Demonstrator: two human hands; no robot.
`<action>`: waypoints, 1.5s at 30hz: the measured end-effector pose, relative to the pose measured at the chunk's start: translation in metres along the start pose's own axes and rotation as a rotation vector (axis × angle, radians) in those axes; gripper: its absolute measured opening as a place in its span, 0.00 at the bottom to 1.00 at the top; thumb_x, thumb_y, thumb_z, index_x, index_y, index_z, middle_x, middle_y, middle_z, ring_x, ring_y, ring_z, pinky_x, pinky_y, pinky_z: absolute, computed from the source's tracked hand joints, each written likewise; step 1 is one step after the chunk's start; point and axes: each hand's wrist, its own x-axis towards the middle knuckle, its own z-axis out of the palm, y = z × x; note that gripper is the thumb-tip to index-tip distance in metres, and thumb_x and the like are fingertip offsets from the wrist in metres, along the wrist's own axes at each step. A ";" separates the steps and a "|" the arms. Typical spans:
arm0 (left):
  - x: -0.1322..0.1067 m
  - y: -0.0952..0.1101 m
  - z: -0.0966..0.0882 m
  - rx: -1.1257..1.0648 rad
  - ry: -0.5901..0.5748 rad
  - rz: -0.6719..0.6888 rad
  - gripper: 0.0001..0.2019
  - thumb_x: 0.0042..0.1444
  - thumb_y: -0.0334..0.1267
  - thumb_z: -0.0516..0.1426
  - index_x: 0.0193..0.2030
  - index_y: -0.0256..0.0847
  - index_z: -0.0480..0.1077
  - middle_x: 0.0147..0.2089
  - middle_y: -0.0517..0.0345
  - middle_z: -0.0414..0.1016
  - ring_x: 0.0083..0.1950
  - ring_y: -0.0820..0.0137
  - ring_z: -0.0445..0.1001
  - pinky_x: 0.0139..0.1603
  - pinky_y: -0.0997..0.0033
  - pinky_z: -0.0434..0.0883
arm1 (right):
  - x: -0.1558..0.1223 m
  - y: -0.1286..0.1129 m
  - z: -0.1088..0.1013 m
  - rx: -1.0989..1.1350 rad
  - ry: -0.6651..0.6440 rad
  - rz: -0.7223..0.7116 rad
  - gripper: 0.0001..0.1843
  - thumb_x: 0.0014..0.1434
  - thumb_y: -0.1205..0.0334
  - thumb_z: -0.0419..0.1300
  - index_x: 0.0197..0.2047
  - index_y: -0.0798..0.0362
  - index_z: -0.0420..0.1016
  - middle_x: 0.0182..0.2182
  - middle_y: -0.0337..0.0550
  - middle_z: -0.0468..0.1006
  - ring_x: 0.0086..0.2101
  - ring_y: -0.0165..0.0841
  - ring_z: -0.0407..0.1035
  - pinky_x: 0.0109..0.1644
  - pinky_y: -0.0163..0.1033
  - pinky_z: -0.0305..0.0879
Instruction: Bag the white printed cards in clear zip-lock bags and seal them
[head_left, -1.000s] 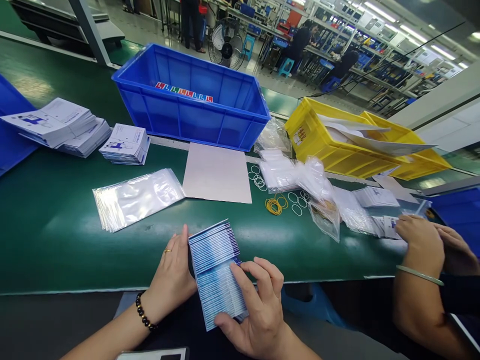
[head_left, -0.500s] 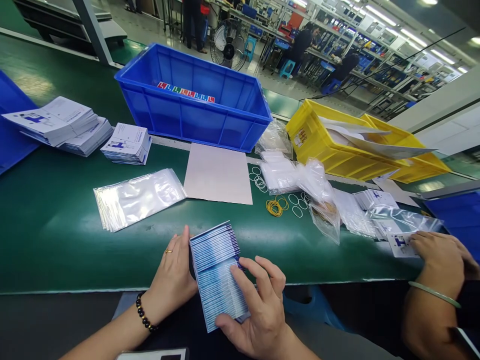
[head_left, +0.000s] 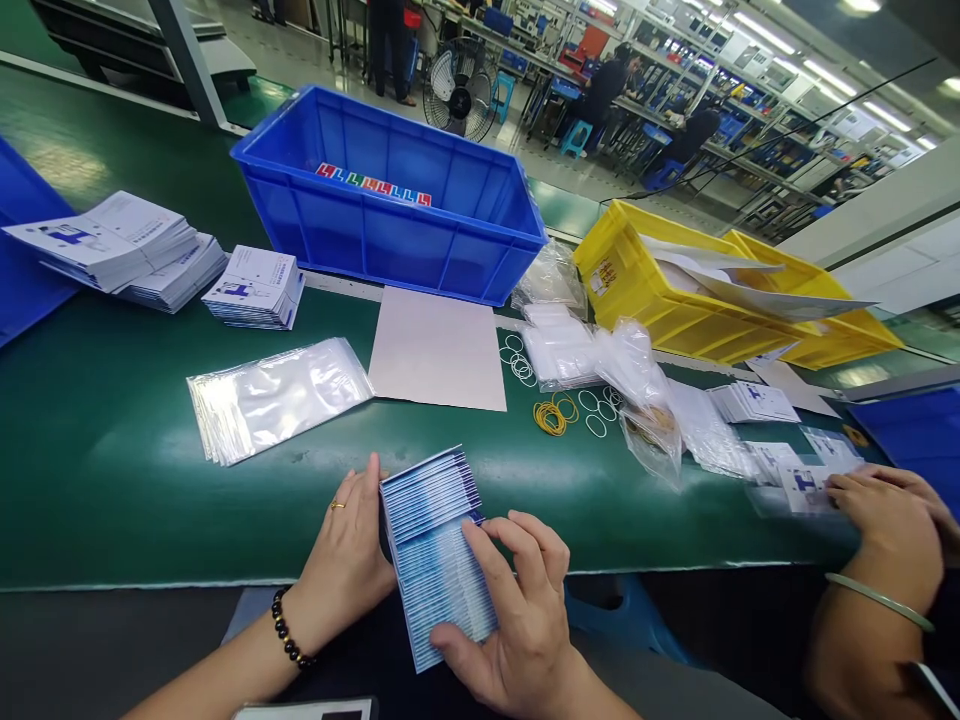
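- Blue-and-white stack of leaflets (head_left: 435,545) is being held, fanned out, at the near edge of the green table (head_left: 112,480), partly overhanging it toward the person.
- The left hand (head_left: 349,545) is pressing loosely curled fingers against the stack's left side.
- The right hand (head_left: 517,610) is cupping the stack from below, fingers spreading over the top leaflets.
- A pile of clear bags (head_left: 277,395) is lying beyond the left hand, with a grey sheet (head_left: 439,348) beside it, before a blue bin (head_left: 390,190).
- A co-worker's hand (head_left: 892,520) is resting on printed cards (head_left: 802,485), well apart on the right.
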 end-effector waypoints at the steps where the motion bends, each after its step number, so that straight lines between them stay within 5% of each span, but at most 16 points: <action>1: 0.000 0.000 0.000 0.000 0.000 0.002 0.48 0.48 0.55 0.54 0.66 0.34 0.31 0.61 0.33 0.56 0.62 0.44 0.56 0.57 0.41 0.58 | 0.000 0.000 0.000 -0.001 0.002 0.004 0.29 0.56 0.42 0.47 0.48 0.59 0.67 0.41 0.54 0.65 0.45 0.47 0.59 0.46 0.51 0.57; 7: 0.001 0.000 -0.001 0.036 -0.005 0.015 0.50 0.48 0.56 0.54 0.66 0.30 0.30 0.59 0.31 0.59 0.61 0.43 0.57 0.55 0.42 0.60 | 0.000 0.001 0.001 0.003 -0.016 -0.004 0.29 0.56 0.41 0.49 0.46 0.59 0.67 0.47 0.57 0.67 0.47 0.49 0.59 0.47 0.52 0.57; 21: -0.001 0.000 0.000 0.055 0.018 0.035 0.48 0.49 0.54 0.54 0.66 0.28 0.31 0.59 0.30 0.59 0.60 0.43 0.58 0.54 0.41 0.61 | 0.004 0.003 -0.001 -0.033 -0.075 0.002 0.39 0.52 0.36 0.48 0.54 0.61 0.64 0.41 0.54 0.65 0.45 0.48 0.58 0.46 0.51 0.56; 36: 0.001 0.001 -0.002 0.077 -0.004 0.043 0.49 0.50 0.55 0.52 0.66 0.27 0.27 0.56 0.30 0.61 0.58 0.44 0.61 0.54 0.43 0.62 | 0.008 0.003 -0.003 -0.045 -0.090 -0.013 0.34 0.53 0.37 0.49 0.49 0.59 0.66 0.48 0.57 0.66 0.48 0.50 0.58 0.47 0.53 0.56; 45: 0.002 0.002 -0.002 0.078 0.019 0.042 0.49 0.50 0.51 0.54 0.66 0.28 0.26 0.55 0.32 0.63 0.57 0.46 0.62 0.54 0.44 0.63 | 0.009 0.005 -0.005 -0.043 -0.108 -0.026 0.36 0.52 0.37 0.50 0.50 0.61 0.65 0.42 0.55 0.69 0.47 0.50 0.58 0.48 0.52 0.54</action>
